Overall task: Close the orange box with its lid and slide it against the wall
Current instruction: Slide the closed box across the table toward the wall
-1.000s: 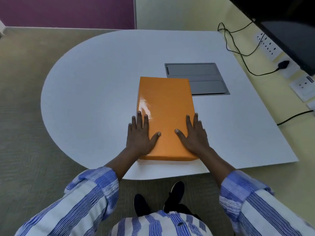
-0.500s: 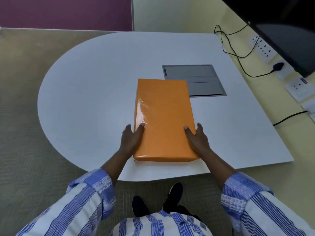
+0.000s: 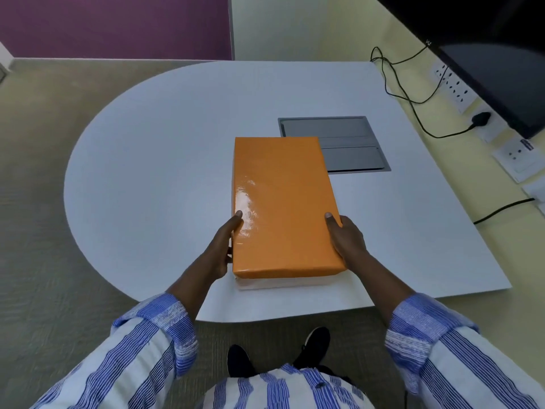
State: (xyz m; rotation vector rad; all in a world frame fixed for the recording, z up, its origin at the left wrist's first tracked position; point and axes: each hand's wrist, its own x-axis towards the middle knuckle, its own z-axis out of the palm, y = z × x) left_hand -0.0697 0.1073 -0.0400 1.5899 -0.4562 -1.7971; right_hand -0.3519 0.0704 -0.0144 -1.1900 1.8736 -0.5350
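Hands grip the orange box [image 3: 283, 202] at its near end: the left hand [image 3: 221, 249] clasps the left flank, the right hand [image 3: 346, 240] the right flank, thumbs on the lid [image 3: 280, 184]. Such a two-sided hold presumably steadies the load for a straight push. The closed box rests on the white table [image 3: 153, 160], just beside the grey floor hatch [image 3: 351, 149]. Its long axis runs away from the person, toward the far wall [image 3: 295, 25].

Fingers of both the left hand [image 3: 221, 251] and right hand [image 3: 348, 241] vanish behind the orange box [image 3: 283, 202], which covers the gray panel's [image 3: 351, 149] corner.
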